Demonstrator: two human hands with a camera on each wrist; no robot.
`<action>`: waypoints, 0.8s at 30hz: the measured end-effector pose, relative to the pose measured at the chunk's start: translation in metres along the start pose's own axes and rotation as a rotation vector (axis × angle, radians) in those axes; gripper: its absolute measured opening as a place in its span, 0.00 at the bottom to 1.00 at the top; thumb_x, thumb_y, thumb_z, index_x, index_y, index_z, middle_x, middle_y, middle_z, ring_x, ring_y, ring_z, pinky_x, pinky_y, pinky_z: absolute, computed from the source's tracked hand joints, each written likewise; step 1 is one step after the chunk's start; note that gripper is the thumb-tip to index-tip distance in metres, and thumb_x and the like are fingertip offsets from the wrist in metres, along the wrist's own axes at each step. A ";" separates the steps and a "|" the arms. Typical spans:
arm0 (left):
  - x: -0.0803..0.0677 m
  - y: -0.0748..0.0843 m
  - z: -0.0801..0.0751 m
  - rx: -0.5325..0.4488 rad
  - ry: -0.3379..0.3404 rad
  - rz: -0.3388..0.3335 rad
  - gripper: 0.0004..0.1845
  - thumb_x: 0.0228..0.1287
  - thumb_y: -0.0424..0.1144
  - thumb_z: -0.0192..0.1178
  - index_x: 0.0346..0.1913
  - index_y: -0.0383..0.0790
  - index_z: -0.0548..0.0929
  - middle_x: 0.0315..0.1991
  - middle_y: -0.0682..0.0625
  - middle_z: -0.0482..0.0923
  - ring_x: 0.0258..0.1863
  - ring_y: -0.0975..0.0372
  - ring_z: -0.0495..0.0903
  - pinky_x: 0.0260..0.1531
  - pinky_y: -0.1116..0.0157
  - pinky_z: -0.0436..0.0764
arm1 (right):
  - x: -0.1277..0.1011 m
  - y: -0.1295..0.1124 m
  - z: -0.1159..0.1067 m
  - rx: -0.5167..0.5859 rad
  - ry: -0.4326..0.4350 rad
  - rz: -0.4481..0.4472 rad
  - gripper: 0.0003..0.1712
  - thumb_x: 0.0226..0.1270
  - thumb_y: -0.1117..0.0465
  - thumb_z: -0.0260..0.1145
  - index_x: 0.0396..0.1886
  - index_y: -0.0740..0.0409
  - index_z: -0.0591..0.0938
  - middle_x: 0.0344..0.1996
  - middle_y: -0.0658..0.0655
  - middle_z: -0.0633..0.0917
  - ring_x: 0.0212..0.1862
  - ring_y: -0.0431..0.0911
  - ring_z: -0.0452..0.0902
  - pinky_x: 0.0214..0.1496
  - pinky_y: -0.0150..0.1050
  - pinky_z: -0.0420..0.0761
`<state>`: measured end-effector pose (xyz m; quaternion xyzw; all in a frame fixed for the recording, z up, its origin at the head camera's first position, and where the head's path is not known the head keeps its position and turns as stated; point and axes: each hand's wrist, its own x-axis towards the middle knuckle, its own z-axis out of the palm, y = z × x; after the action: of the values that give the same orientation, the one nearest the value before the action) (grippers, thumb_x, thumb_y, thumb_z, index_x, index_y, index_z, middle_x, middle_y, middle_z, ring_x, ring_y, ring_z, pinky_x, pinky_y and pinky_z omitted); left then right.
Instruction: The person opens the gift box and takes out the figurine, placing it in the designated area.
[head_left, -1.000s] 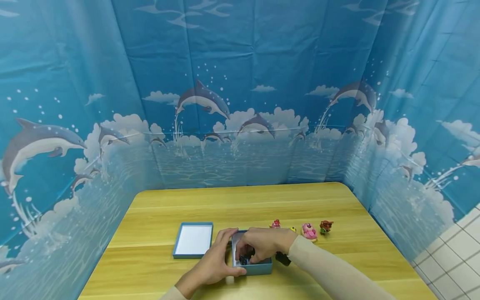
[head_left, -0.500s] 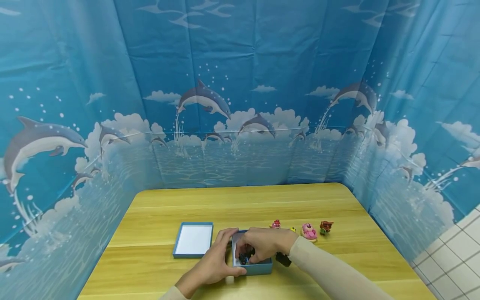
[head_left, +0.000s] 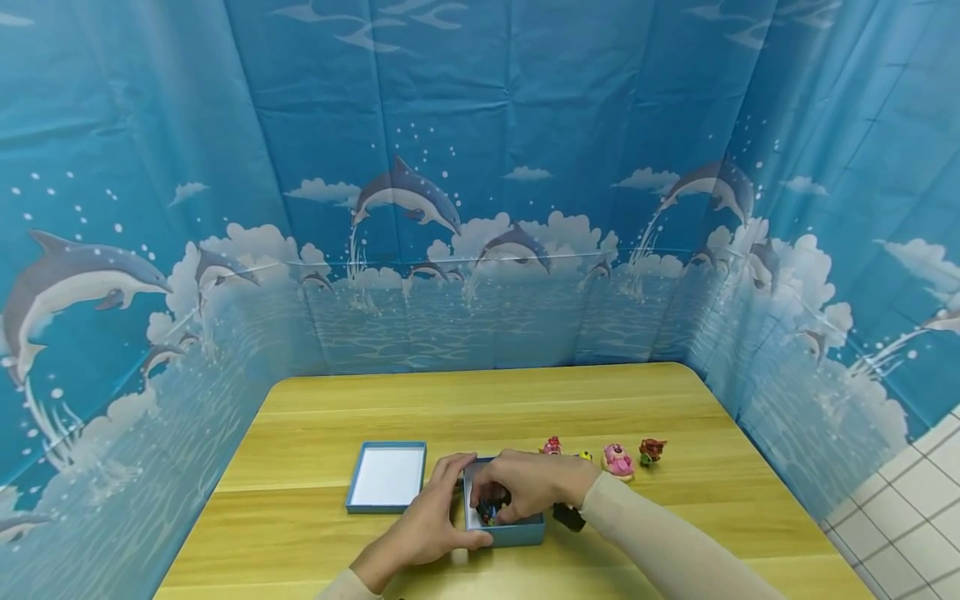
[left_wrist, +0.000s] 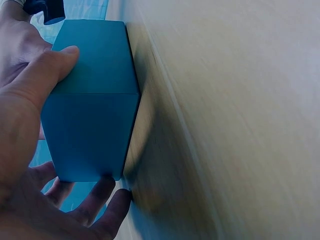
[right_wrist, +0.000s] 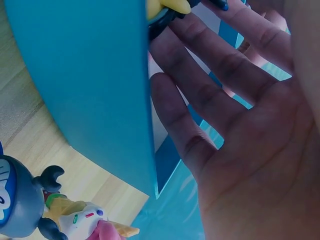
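My left hand [head_left: 427,517] holds a blue box [head_left: 517,536] steady, thumb on its near wall and fingers at its left and far side. In the left wrist view that thumb [left_wrist: 62,62] presses the outside of the box. Inside the box, my right hand [head_left: 534,481] pinches a small dark figurine [head_left: 491,508] with its fingertips. The right wrist view shows the figurine's dark and yellow parts [right_wrist: 172,6] at the fingers, just over the wall; the rest of it is cut off or hidden. White lining shows inside the box.
The blue lid [head_left: 386,477] lies left of the box, white inside up. To the right stand a red figurine [head_left: 552,446], a yellow one [head_left: 584,456], a pink one [head_left: 617,460] and a brown one [head_left: 652,451]. A blue-grey figurine [right_wrist: 30,195] stands beside the box.
The figurine has turned slightly in the right fingers, and more blue and green shows on it. The left hand, box and lid keep their places.
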<state>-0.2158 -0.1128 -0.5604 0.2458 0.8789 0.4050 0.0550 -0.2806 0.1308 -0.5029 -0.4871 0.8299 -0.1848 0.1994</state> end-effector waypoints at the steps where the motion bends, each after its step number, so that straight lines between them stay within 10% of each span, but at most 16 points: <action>1: 0.000 0.000 0.000 0.000 0.000 0.000 0.63 0.67 0.61 0.86 0.94 0.47 0.59 0.91 0.44 0.60 0.86 0.43 0.73 0.81 0.34 0.79 | 0.000 0.000 0.000 0.000 0.001 0.000 0.16 0.78 0.64 0.82 0.60 0.46 0.92 0.45 0.39 0.91 0.43 0.29 0.85 0.49 0.25 0.87; 24: -0.001 0.002 -0.001 0.002 -0.003 0.000 0.64 0.67 0.62 0.86 0.94 0.46 0.59 0.91 0.44 0.60 0.86 0.44 0.74 0.80 0.35 0.80 | -0.007 0.000 -0.002 0.010 0.030 -0.023 0.20 0.80 0.62 0.80 0.67 0.46 0.91 0.46 0.42 0.91 0.42 0.37 0.86 0.47 0.26 0.84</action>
<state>-0.2146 -0.1131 -0.5580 0.2463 0.8793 0.4038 0.0560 -0.2784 0.1369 -0.5003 -0.4928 0.8263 -0.1984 0.1872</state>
